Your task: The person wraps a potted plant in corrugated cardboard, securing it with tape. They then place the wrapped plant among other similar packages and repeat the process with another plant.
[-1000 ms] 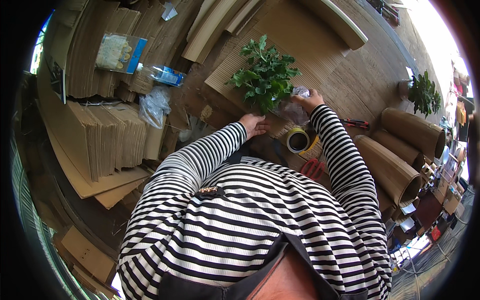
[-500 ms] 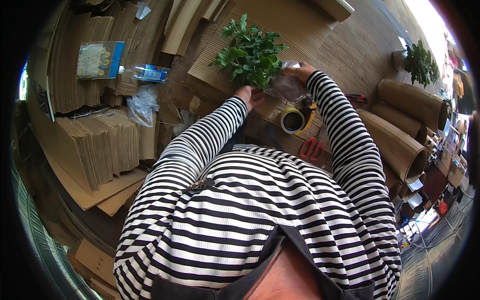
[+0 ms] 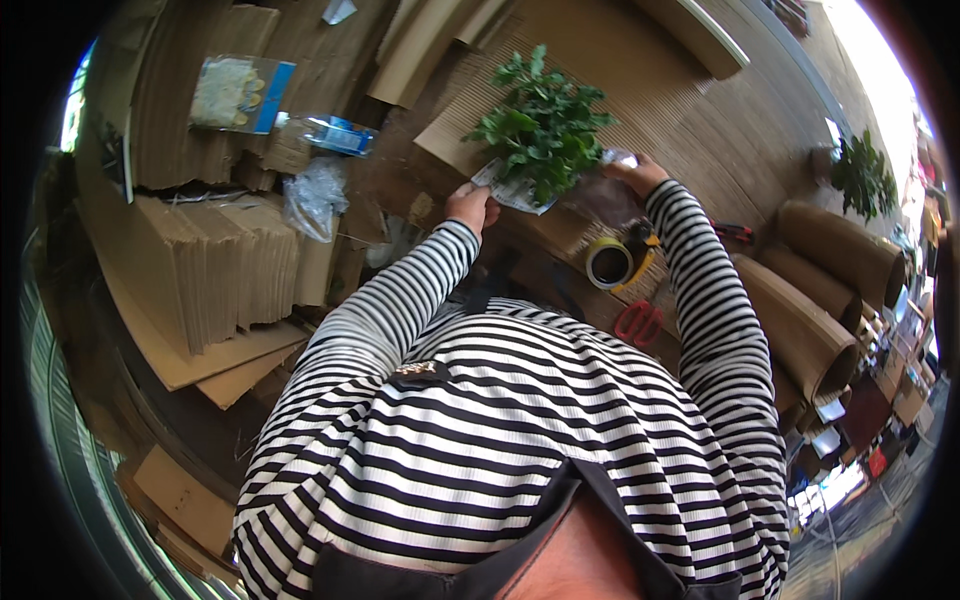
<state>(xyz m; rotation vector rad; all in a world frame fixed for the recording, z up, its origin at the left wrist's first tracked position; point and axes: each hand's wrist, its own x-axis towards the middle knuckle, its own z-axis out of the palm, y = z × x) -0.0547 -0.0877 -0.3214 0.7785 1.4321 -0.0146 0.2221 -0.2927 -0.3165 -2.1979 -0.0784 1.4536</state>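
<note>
A leafy green plant point(image 3: 545, 125) is in front of me, over corrugated cardboard. Clear plastic point(image 3: 608, 203) shows at its lower right; the plant's base is hidden behind leaves and film. My right hand point(image 3: 638, 177) grips this plastic wrap at its upper edge. Between the fingers and thumb of my left hand point(image 3: 473, 207) is the corner of a white printed sheet point(image 3: 515, 190), which reaches under the lower leaves. A roll of tape point(image 3: 609, 263) lies near my right forearm, with a yellow-handled tool point(image 3: 640, 262) against it. Red-handled scissors point(image 3: 638, 323) are closer to my body.
Stacked flat cardboard point(image 3: 215, 265) fills the left side, with crumpled clear plastic point(image 3: 316, 197) and a printed bag point(image 3: 240, 95) on it. Cardboard rolls point(image 3: 800, 320) lie at the right, near a second potted plant point(image 3: 865, 178). Corrugated sheet point(image 3: 620, 60) extends behind the plant.
My left hand has come away from beneath the leaves toward the left, and the white sheet now shows in it. My right hand stays at the plastic. The whole view has shifted slightly.
</note>
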